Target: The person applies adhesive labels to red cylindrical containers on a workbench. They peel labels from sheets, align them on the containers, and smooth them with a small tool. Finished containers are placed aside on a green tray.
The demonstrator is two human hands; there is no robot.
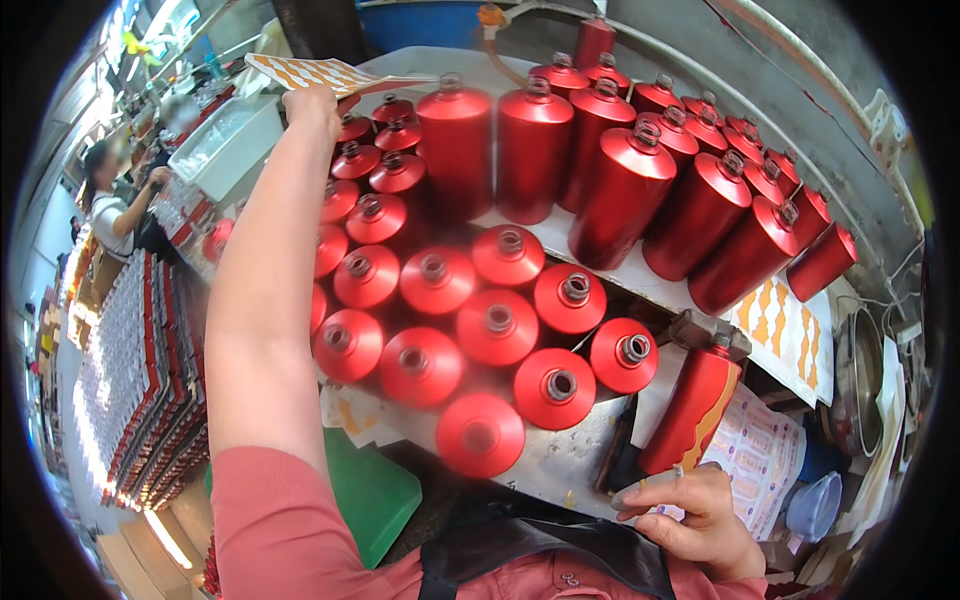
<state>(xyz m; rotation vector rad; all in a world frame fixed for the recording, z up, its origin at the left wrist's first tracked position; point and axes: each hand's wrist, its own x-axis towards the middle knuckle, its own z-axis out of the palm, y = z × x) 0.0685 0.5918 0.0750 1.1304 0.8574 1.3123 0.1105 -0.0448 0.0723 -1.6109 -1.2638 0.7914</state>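
Stretched out to the far left, my left hand (pixel 313 109) grips a backing sheet (pixel 315 71) printed with wavy orange decals, above the red bottles. My right hand (pixel 697 514) is close to my body, pinching a small flat scraper-like piece (pixel 645 486) between thumb and fingers. Just beyond it leans a red bottle (pixel 679 420) with a wavy orange decal along its side, its neck by a worn block (pixel 694 328). Several red bottles (pixel 499 319) with open necks stand upright before me, some hidden behind my left arm.
More tall red bottles (pixel 622 199) line a raised white shelf (pixel 544 234). On the right are another orange decal sheet (pixel 784 334), a printed label sheet (pixel 750 454) and a bluish cup (pixel 816 506). A green stool (pixel 371 499), stacked trays (pixel 135 382) and a person (pixel 112 214) are left.
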